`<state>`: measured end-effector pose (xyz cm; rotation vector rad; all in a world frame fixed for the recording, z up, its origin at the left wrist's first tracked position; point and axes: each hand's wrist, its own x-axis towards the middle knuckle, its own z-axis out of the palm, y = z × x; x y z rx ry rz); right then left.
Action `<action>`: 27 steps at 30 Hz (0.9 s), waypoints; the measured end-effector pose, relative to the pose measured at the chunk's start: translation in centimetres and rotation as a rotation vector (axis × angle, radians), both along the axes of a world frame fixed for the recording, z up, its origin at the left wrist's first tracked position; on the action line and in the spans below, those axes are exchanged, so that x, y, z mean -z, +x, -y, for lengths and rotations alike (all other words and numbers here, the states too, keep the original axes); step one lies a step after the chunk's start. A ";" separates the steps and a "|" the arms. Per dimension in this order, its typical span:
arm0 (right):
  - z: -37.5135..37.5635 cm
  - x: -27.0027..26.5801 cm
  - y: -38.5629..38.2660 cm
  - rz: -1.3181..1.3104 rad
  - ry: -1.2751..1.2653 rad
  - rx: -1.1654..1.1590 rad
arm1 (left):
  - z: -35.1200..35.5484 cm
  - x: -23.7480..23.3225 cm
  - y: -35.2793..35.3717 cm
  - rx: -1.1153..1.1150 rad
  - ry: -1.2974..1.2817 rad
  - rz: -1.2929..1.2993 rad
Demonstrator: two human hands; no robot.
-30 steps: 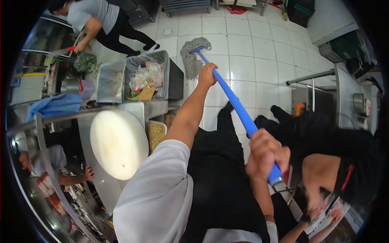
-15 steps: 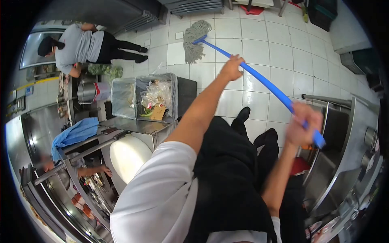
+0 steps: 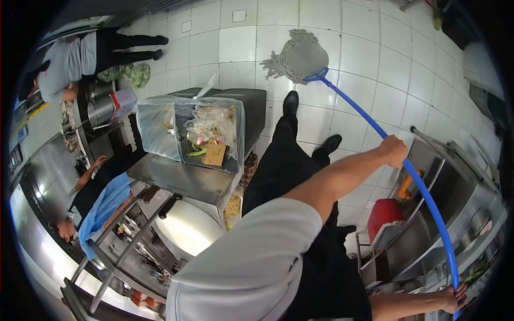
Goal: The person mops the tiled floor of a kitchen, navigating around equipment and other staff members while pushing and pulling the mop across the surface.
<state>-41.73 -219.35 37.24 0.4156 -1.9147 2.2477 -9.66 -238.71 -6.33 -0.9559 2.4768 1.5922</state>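
A mop with a blue handle (image 3: 357, 106) stretches from the floor across to the right side. Its grey string head (image 3: 302, 56) lies on the white tiles beyond my shoes, the strands bunched and partly fanned to the left. My left hand (image 3: 393, 151) grips the handle around its middle, arm reaching across my front. Low at the right edge, my right hand (image 3: 454, 298) is wrapped round the handle close to its end. Both hands are closed on the mop.
Left of my legs stands a dark bin (image 3: 250, 112) lined with clear bags of waste. A steel counter (image 3: 176, 174) carries a blue cloth (image 3: 104, 211) nearby. To the right are a red bucket (image 3: 384, 216) and steel sink units (image 3: 444, 219). Two people stand at the left.
The mop head has swung to the right and nearer. Both my hands have moved right and down with the handle. My view has shifted, and the second person at left shows more fully.
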 end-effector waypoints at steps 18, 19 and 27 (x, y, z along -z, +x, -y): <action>29.5 30.3 60.1 0.694 0.021 -1.785 | 11.0 6.6 63.9 -0.841 -0.192 1.045; 29.1 32.9 59.9 0.694 0.012 -1.781 | 10.7 6.9 63.0 -0.838 -0.200 1.048; 29.4 33.9 36.6 0.384 0.548 -1.777 | 11.8 6.9 41.2 -0.555 -0.262 0.707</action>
